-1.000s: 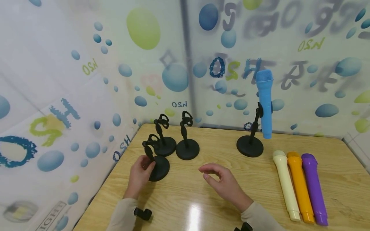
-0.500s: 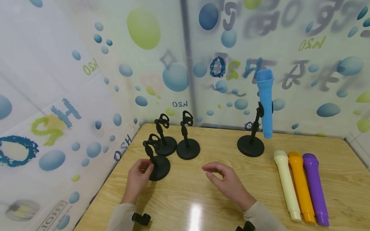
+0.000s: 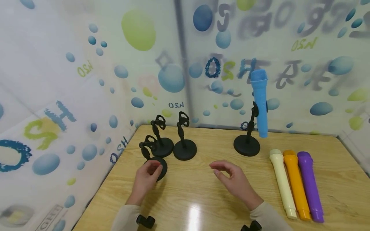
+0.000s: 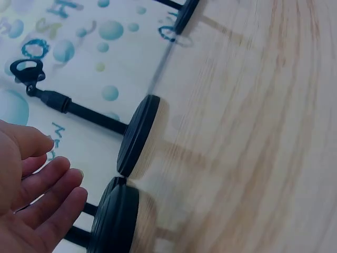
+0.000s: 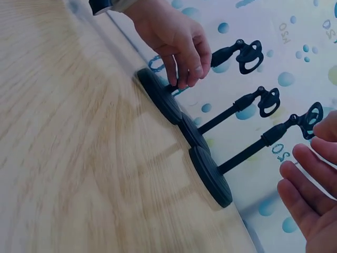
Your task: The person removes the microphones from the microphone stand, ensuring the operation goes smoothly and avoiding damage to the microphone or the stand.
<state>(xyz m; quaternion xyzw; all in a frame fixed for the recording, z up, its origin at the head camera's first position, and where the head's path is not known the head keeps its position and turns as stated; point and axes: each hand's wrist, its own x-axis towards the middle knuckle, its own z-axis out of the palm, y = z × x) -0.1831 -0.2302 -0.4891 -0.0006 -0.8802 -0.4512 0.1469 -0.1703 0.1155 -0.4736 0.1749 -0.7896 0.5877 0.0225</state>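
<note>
Finding the front black stand (image 3: 146,154) at seven o'clock from the centre of the head view, upright on the wooden table (image 3: 185,189), we take it as the hub of our dial. We judge it stiff and fairly light, with most of its weight in the round base, and not fragile apart from the jointed ring clip (image 3: 149,141) on top, which may swivel. We would take hold of it low on the stem, where it should stay steady, rather than by the clip.

At seven o'clock, the left hand (image 3: 145,178) is right at it, fingers loosely curved and clamped on nothing; we cannot tell whether a fingertip touches the stem. At three o'clock, the right hand (image 3: 234,179) hangs well apart from the left, thumb and fingers parted, holding nothing.

Near twelve o'clock is a second stand (image 3: 162,147), just behind, and at two a third stand (image 3: 185,150). Farther out, between two and three, a fourth stand (image 3: 246,146) bears the blue microphone (image 3: 261,104).

Just past three, side by side, lie the cream microphone (image 3: 283,184), the orange microphone (image 3: 296,186) and the purple microphone (image 3: 310,187). We count four stands, four microphones and two hands.
</note>
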